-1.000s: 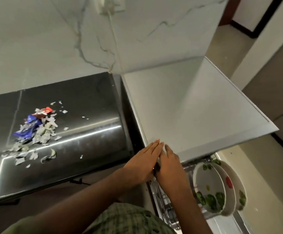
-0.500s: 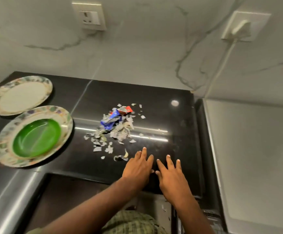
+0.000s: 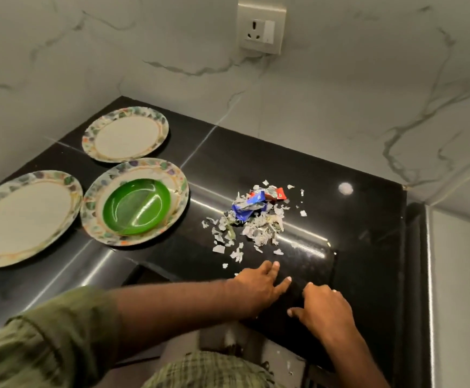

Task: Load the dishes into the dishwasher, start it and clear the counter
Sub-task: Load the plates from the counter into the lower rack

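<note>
A pile of torn paper scraps and blue and red wrappers (image 3: pixel 252 219) lies on the black counter (image 3: pixel 354 233). My left hand (image 3: pixel 259 285) rests flat on the counter just in front of the scraps, fingers stretched toward them. My right hand (image 3: pixel 324 309) sits beside it to the right, fingers bent with the tips on the counter, holding nothing. At the left lie three patterned plates: one at the back (image 3: pixel 126 134), one at the far left (image 3: pixel 23 218), and one (image 3: pixel 177 186) bearing a green bowl (image 3: pixel 137 205).
The white top of the dishwasher (image 3: pixel 460 289) adjoins the counter on the right. A wall socket (image 3: pixel 261 29) sits on the marble wall behind. The counter's front edge has a step near my left forearm.
The view has swung left from the dishwasher to the counter. Both hands left the dishwasher's front edge and now rest on the counter near the scraps. The plates came into view.
</note>
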`<state>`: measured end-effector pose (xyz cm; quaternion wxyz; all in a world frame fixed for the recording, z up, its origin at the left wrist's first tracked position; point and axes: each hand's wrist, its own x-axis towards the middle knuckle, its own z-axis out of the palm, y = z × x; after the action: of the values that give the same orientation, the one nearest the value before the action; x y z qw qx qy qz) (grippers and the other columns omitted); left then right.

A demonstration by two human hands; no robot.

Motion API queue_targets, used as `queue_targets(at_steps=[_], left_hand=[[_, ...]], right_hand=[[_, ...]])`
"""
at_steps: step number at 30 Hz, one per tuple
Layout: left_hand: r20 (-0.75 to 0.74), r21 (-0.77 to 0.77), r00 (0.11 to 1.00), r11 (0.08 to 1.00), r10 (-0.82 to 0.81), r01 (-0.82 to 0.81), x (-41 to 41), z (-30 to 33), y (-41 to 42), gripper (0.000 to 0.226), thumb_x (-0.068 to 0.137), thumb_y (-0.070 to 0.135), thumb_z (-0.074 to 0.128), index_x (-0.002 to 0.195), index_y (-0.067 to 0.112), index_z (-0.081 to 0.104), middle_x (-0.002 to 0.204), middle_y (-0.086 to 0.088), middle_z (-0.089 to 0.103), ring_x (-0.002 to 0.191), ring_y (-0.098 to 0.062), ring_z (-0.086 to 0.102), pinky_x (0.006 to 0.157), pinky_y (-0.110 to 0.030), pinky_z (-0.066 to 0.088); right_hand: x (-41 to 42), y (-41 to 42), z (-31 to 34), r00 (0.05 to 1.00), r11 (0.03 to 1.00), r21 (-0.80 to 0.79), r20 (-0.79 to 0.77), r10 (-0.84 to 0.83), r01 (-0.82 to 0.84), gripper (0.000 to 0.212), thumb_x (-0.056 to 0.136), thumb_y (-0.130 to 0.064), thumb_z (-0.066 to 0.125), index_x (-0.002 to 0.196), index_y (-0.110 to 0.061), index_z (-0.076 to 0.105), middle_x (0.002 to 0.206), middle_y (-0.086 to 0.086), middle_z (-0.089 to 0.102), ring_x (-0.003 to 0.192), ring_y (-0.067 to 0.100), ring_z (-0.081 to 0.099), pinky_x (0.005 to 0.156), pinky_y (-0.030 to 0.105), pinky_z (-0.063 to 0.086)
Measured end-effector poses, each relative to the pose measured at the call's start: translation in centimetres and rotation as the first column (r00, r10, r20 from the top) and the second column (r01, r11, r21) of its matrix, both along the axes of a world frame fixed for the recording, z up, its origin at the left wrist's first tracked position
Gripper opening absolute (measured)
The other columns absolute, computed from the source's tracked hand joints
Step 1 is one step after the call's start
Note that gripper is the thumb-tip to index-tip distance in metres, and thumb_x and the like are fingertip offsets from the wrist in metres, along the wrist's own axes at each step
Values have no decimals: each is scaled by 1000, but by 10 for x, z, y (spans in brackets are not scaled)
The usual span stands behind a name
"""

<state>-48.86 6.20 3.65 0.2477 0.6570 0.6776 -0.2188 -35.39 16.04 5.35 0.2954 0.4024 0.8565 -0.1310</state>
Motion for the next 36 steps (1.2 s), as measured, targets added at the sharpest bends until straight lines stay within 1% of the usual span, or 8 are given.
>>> queue_targets(at_steps=[4, 10, 15, 21, 24, 26, 29, 36], left_hand=[[-29, 21, 997, 997, 71, -71, 8, 3, 0, 87, 104, 10, 56, 167, 19, -4, 170, -27, -6, 159, -43, 5, 104, -56, 48], [20, 85, 976, 973, 216, -217, 12, 11, -3, 102, 95, 8, 70, 166, 32, 0, 174, -12, -6, 158, -34, 8, 102, -51, 50], [13, 151, 963, 951, 270, -268, 21, 8, -2, 96, 96, 10, 69, 166, 29, 8, 173, -16, 2, 154, -37, 18, 101, -53, 50], [40, 168, 973, 959, 225, -229, 17, 5, -4, 95, 95, 6, 69, 166, 25, 9, 173, -15, 3, 156, -37, 17, 106, -53, 48], [121, 189, 973, 958, 195, -216, 4, 1, -11, 96, 89, 7, 78, 164, 20, 20, 173, -15, 10, 155, -35, 23, 106, -52, 49], [274, 194, 938, 944, 210, -268, -10, -2, -19, 90, 84, 8, 82, 160, 15, 34, 171, -16, 18, 153, -34, 28, 112, -53, 45], [538, 265, 804, 855, 253, -446, -31, -8, -42, 70, 87, 8, 79, 151, 10, 50, 167, -16, 32, 152, -31, 35, 121, -44, 36], [642, 545, 686, 427, 342, -722, -103, -23, -111, 37, 93, 14, 64, 131, 15, 66, 146, -8, 60, 136, -22, 54, 116, -38, 42]], right_hand=[[0, 0, 3, 998, 1000, -5, -61, 15, -16, 52, 87, -60, 72, 124, -25, 61, 127, -1, 66, 124, 26, 59, 104, 41, 48], [6, 0, -7, 997, 997, 62, -71, 42, -38, 73, 89, -64, 66, 145, -20, 51, 130, 1, 67, 129, 28, 56, 106, 43, 46], [10, 0, -9, 992, 992, 96, -94, 87, -78, 77, 90, -68, 61, 151, -22, 45, 128, 1, 68, 129, 26, 56, 105, 40, 47], [22, -4, -7, 998, 1000, 13, -61, -21, 22, 89, 93, -70, 55, 163, -31, 17, 154, 22, 42, 139, 39, 45, 107, 42, 49], [16, -7, -2, 995, 997, -5, -54, -82, 82, 85, 91, -69, 58, 160, -31, 26, 149, 17, 47, 135, 36, 47, 105, 41, 48], [3, -9, 6, 993, 997, -9, -92, -77, 77, 68, 91, -69, 59, 144, -28, 50, 135, 7, 60, 128, 29, 54, 99, 36, 49], [-25, -14, 14, 989, 1000, 23, -146, 1, 2, 46, 91, -70, 58, 113, -30, 66, 118, -3, 67, 116, 22, 62, 86, 33, 51], [-130, -66, 20, 873, 944, 99, -358, 330, -316, 39, 95, -60, 54, 127, -38, 59, 123, -10, 62, 121, 19, 58, 94, 39, 52]])
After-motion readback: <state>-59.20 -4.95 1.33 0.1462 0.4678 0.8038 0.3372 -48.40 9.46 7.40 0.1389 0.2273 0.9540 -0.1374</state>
